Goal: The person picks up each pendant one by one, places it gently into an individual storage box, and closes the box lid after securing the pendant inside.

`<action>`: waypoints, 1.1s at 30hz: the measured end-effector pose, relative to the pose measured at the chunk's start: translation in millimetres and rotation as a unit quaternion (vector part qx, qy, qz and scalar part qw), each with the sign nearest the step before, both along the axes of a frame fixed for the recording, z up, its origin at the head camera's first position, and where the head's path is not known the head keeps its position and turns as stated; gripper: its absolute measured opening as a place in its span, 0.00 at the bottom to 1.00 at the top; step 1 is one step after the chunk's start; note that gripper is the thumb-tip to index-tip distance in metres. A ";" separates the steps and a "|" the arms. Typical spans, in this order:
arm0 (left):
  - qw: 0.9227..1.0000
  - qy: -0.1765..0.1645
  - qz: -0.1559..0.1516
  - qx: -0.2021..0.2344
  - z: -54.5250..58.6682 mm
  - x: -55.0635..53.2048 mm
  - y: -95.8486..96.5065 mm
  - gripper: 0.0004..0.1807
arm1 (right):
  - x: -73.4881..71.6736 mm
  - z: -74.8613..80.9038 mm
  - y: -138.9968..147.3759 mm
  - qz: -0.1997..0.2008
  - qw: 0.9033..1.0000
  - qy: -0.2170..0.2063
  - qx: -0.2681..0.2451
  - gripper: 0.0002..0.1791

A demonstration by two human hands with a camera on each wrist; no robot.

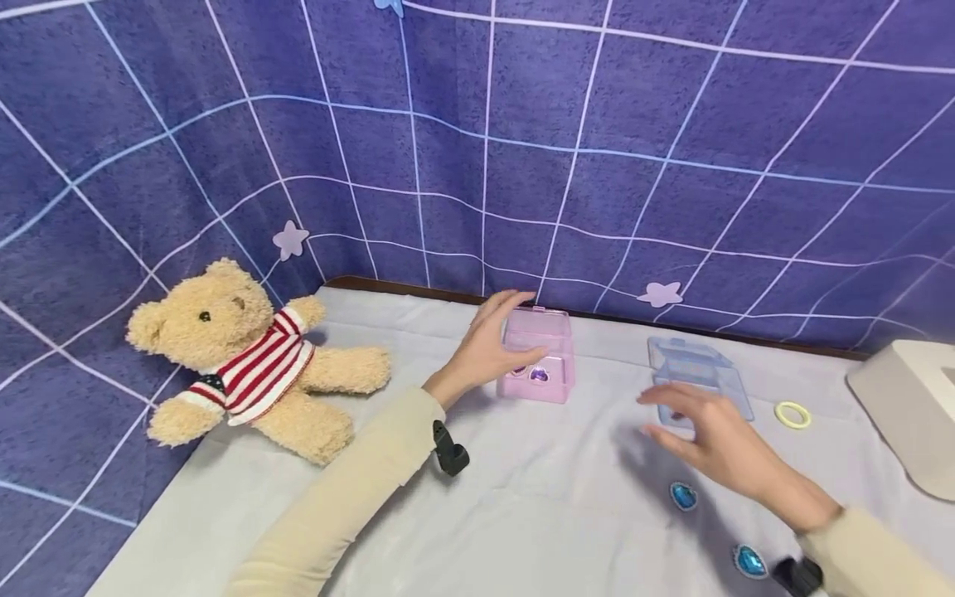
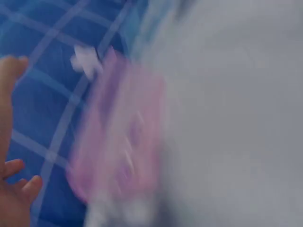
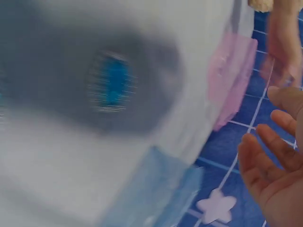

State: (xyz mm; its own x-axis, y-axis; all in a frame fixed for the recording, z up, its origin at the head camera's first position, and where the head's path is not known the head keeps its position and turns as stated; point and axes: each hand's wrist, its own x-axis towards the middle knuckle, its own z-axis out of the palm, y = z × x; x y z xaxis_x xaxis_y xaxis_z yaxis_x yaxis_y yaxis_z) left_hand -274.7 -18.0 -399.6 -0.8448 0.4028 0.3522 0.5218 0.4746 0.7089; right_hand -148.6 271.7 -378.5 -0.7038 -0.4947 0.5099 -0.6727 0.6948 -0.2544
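My left hand (image 1: 485, 352) hovers at the left side of a clear pink box (image 1: 564, 388), its thumb overlapping the box in the head view and its fingers loosely spread. The box's lid stands raised, and purple gems (image 1: 539, 376) lie inside. In the left wrist view the pink box (image 2: 142, 127) is blurred, with a gap between it and the fingers. My right hand (image 1: 719, 444), fingers apart and holding nothing, is over the near left part of a clear blue box (image 1: 739, 396) with its lid up, hiding some of it. Two blue heart-like gems (image 1: 682, 496) with silvery edges lie on the cloth nearby.
A pale yellow ring (image 1: 792, 415) lies to the right of the blue box. A white block-shaped object (image 1: 906, 414) stands at the right edge. On the left sits a teddy bear (image 1: 257, 365) in a striped shirt. A blue gridded curtain (image 1: 522, 124) hangs behind the white cloth.
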 end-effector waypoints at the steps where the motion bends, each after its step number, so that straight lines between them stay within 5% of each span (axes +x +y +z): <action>1: 1.000 0.010 -0.007 0.011 7.1 4.0 8.4 0.44 | 9.5 -3.3 5.1 -0.007 1.000 0.000 -0.002 0.23; 4: 0.998 0.003 -0.052 0.042 23.0 19.9 40.9 0.44 | 32.9 -14.1 16.9 -0.028 1.000 -0.001 -0.001 0.26; 7: 0.993 -0.033 -0.102 0.050 26.4 33.6 77.5 0.46 | 47.1 -23.9 23.8 -0.051 0.999 -0.003 0.006 0.27; 11: 0.989 -0.081 -0.124 0.020 10.3 40.3 119.5 0.47 | 55.8 -34.1 27.1 -0.072 0.997 -0.014 0.014 0.27; 15: 0.987 -0.120 -0.110 -0.002 -12.8 38.0 147.6 0.49 | 60.3 -43.1 26.5 -0.081 0.996 -0.024 0.021 0.27; 20: 0.986 -0.141 -0.085 0.011 -34.4 31.1 168.4 0.51 | 63.4 -52.7 24.1 -0.103 0.993 -0.024 0.050 0.26; 24: 0.980 -0.163 -0.095 0.066 -46.2 26.3 176.2 0.49 | 64.3 -56.9 24.1 -0.115 0.990 -0.028 0.071 0.26; 28: 0.969 -0.191 -0.110 0.108 -54.0 23.7 179.2 0.48 | 62.9 -57.7 25.7 -0.127 0.988 -0.043 0.072 0.25; 33: 0.969 -0.189 -0.123 0.104 -58.8 22.8 182.5 0.48 | 62.7 -58.1 27.2 -0.123 0.988 -0.047 0.076 0.20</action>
State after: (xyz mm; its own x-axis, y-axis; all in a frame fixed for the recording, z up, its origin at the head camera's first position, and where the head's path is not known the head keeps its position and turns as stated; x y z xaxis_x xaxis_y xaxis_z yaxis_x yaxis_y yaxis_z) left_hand -251.9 164.4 -458.4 -0.8165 0.5623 0.1309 0.2850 0.1955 0.9384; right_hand -85.9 298.9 -436.6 -0.8526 -0.3696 0.3695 -0.4578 0.8692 -0.1868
